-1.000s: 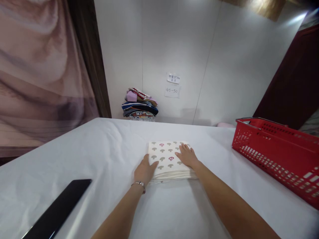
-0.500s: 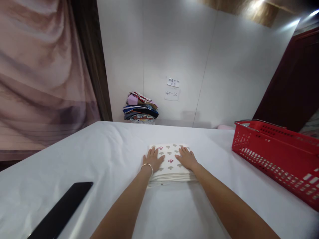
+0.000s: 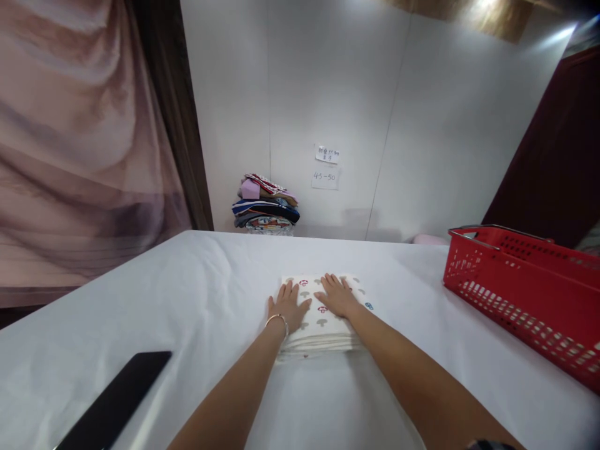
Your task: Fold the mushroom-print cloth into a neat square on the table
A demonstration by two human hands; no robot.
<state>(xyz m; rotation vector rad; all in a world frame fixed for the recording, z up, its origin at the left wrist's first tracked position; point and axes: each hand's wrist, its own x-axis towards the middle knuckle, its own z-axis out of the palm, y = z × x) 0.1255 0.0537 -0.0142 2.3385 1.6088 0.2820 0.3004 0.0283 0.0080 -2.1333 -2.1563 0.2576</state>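
Observation:
A folded white cloth with a mushroom print [image 3: 323,315] lies in the middle of the white table [image 3: 197,287]. My left hand [image 3: 287,306] rests flat on the cloth's left part, fingers spread, a bracelet on the wrist. My right hand [image 3: 335,295] lies flat on the cloth's middle, fingers stretched forward. Neither hand grips anything.
A red plastic basket [image 3: 525,294] stands at the right of the table. A black flat object [image 3: 112,400] lies at the near left. A stack of folded clothes [image 3: 266,206] sits behind the table's far edge, by the wall with two paper notes [image 3: 325,167].
My left hand moved from the cloth's left edge onto its top. My right hand slid leftward across the cloth toward the middle.

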